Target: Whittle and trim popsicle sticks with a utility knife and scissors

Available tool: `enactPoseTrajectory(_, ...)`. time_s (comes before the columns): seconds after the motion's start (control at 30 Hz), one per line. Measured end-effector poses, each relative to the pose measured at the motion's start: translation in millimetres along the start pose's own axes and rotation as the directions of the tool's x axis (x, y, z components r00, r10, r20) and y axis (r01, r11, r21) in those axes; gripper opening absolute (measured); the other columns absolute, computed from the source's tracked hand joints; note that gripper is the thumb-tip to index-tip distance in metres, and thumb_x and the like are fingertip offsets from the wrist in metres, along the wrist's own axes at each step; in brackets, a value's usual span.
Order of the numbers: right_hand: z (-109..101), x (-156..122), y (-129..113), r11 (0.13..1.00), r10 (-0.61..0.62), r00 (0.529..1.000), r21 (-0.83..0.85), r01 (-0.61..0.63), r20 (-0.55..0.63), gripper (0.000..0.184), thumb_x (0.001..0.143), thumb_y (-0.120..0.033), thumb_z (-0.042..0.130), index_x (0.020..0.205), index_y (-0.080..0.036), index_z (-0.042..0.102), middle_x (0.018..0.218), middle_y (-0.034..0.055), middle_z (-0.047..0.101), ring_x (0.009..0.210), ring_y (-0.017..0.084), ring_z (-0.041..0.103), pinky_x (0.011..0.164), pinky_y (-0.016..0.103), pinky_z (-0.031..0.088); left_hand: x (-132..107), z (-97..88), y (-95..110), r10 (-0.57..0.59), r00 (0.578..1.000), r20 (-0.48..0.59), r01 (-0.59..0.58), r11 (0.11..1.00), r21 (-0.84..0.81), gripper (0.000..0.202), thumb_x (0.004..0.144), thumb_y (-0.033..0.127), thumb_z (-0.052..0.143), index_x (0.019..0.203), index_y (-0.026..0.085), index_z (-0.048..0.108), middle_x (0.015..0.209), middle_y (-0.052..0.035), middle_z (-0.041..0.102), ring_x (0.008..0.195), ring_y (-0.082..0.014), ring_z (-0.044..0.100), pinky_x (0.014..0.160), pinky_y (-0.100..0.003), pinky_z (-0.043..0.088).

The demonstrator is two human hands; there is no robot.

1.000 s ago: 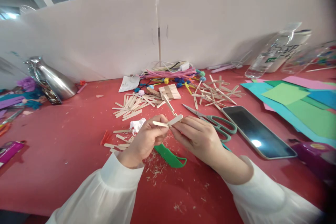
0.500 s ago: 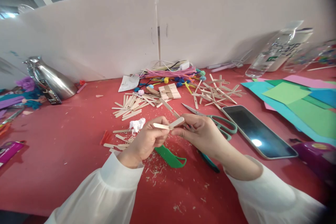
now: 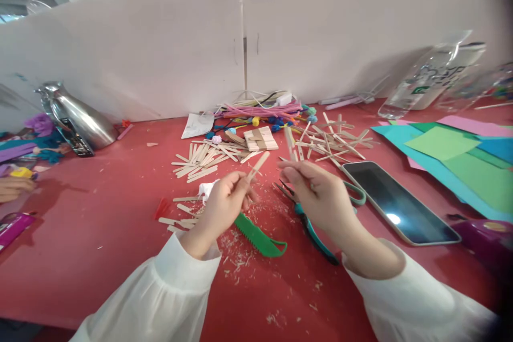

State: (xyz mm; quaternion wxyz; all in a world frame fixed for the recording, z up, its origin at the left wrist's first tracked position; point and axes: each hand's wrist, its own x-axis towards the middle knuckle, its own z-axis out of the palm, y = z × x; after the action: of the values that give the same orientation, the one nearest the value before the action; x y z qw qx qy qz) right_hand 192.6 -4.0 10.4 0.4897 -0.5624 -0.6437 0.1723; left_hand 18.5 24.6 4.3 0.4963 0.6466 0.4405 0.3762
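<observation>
My left hand (image 3: 224, 204) is closed on a wooden craft stick (image 3: 257, 165) that points up and to the right. A little apart from it, my right hand (image 3: 320, 195) pinches another wooden stick (image 3: 289, 142), held nearly upright. Both hands hover over a red table (image 3: 100, 224) strewn with wood shavings. A green plastic saw blade (image 3: 259, 236) lies just below my left hand. Teal-handled scissors (image 3: 315, 232) lie under my right hand, partly hidden by it.
Loose sticks (image 3: 200, 160), glued stick crosses (image 3: 332, 141) and pipe cleaners (image 3: 260, 112) lie beyond my hands. A phone (image 3: 401, 203), coloured paper (image 3: 452, 157) and a clear bottle (image 3: 425, 77) are on the right. A silver jug (image 3: 76, 120) and another person's hand (image 3: 12, 188) are on the left. White boards (image 3: 160, 48) wall the back.
My hands have drawn apart: the two sticks that met between them are now separate, one in each hand. The right hand lifted away, uncovering the scissors. Another person's hand appeared at the left.
</observation>
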Motion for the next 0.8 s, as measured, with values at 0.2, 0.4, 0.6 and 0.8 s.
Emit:
enactPoseTrajectory(0.2,-2.3,-17.7,-13.9,0.928,-0.373,0.870,0.152,0.341,0.323,0.035,0.087,-0.012,0.036,0.117,-0.017,0.052,0.060,-0.0037,0.049,0.050,0.009,0.046,0.050,0.021,0.040,7.5,-6.7,-5.5,0.007,0.982,-0.189,-0.009,1.000,-0.009,0.022,0.083,0.035,0.046,0.076,0.016,0.053,0.053,0.0022,0.056,0.041,-0.0068,0.043,0.041,-0.018,0.034)
enactPoseTrajectory(0.4,6.8,-19.7,-15.3,0.984,-0.119,0.903,0.174,0.051,0.413,0.039,0.086,-0.016,0.036,0.123,-0.010,0.046,0.053,-0.0080,0.035,0.041,0.008,0.033,0.040,0.021,0.029,3.7,-6.4,-2.4,0.082,0.971,-0.226,-0.058,0.992,0.109,0.025,0.086,0.033,0.040,0.074,0.016,0.052,0.049,0.0032,0.051,0.042,-0.0084,0.045,0.044,-0.018,0.036)
enactPoseTrajectory(0.6,8.0,-19.0,-15.7,0.947,0.043,0.905,0.271,-0.171,0.422,0.041,0.085,-0.024,0.038,0.123,-0.012,0.048,0.053,-0.0073,0.034,0.045,0.009,0.032,0.042,0.022,0.030,0.7,-5.0,-4.4,0.150,0.965,-0.214,-0.117,0.980,0.161,0.029,0.088,0.038,0.039,0.078,0.016,0.055,0.054,0.0009,0.053,0.044,-0.0090,0.045,0.046,-0.020,0.035)
enactPoseTrajectory(0.8,8.4,-14.9,-17.2,0.853,0.210,0.893,0.372,-0.366,0.399,0.042,0.080,-0.027,0.046,0.118,-0.012,0.053,0.050,-0.0067,0.041,0.045,0.009,0.037,0.045,0.023,0.034,-2.7,-3.6,-0.9,0.209,0.958,-0.195,-0.144,0.943,0.301,0.029,0.088,0.039,0.040,0.079,0.018,0.058,0.053,0.0012,0.052,0.048,-0.0112,0.048,0.051,-0.021,0.036)
